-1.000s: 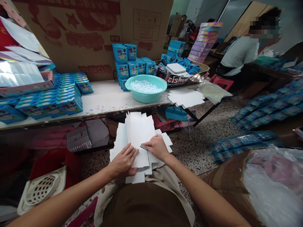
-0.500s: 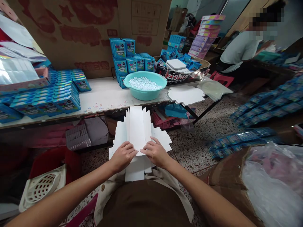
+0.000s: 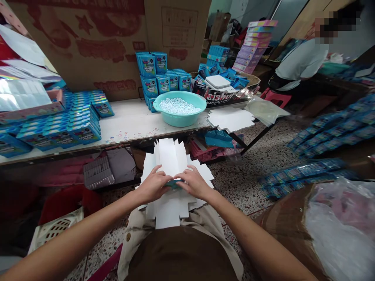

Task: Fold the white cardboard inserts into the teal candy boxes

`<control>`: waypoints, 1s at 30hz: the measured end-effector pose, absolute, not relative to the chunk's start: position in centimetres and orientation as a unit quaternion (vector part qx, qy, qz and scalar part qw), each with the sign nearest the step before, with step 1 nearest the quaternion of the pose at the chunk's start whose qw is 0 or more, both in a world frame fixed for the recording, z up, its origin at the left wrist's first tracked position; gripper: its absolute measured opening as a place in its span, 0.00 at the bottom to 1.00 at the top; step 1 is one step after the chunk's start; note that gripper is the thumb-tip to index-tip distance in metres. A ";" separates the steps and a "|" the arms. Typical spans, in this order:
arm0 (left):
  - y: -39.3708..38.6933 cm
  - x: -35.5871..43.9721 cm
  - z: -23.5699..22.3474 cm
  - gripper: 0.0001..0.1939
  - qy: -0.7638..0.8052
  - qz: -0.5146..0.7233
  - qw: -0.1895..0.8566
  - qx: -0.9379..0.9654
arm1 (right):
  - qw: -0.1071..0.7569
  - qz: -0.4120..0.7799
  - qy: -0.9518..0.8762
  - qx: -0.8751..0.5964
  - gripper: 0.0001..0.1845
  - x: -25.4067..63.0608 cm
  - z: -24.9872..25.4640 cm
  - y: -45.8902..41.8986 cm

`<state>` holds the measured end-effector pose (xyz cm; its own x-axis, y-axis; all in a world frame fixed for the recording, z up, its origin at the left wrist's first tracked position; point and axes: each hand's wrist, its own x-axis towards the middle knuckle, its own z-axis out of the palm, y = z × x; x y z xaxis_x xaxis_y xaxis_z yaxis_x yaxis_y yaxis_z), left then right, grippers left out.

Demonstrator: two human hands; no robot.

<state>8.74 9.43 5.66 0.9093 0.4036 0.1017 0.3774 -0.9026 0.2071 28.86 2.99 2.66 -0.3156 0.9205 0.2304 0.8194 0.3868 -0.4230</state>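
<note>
A stepped-edge white cardboard box blank (image 3: 167, 156) lies over my lap, its long side panels folded partly upward. My left hand (image 3: 154, 186) pinches its near edge from the left. From the right, my right hand (image 3: 193, 183) grips the same edge, thumb below and fingers above. Between my hands a strip of blue printed underside shows where that edge is raised. Beneath are more white cardboard blanks (image 3: 167, 212), partly hidden by my hands and the top one.
Ahead on the white table (image 3: 129, 117) stand a turquoise basin (image 3: 180, 119) of small white pieces, stacked blue boxes (image 3: 148, 66) and flat white blanks (image 3: 231, 118). A cardboard drum (image 3: 287, 210) with plastic bags is at right. A seated person (image 3: 301, 62) works beyond.
My hands have lifted the blank's near edge, so its blue underside now shows between them. My fingers are more arched, and the side panels lean differently.
</note>
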 end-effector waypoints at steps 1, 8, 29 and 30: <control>9.2 8.7 5.5 0.11 0.214 0.093 0.059 0.971 | 0.217 0.109 -0.797 -0.553 0.10 28.7 2.6 3.2; 6.8 8.3 3.3 0.11 0.141 0.168 -0.135 0.966 | 0.159 0.089 -0.782 -0.596 0.10 27.6 2.9 4.0; 9.3 14.9 7.4 0.13 0.357 -0.233 0.149 0.892 | 0.099 -0.052 -0.807 -0.580 0.08 26.1 1.5 1.9; 9.6 15.0 7.3 0.13 0.352 -0.242 0.164 0.889 | 0.092 -0.051 -0.805 -0.584 0.08 26.1 1.6 1.9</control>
<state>14.96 9.63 7.32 0.6346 0.5466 -0.5464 0.7056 -0.6982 0.1211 26.06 1.90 1.56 -0.3018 0.9303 0.2085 0.9492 0.3137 -0.0253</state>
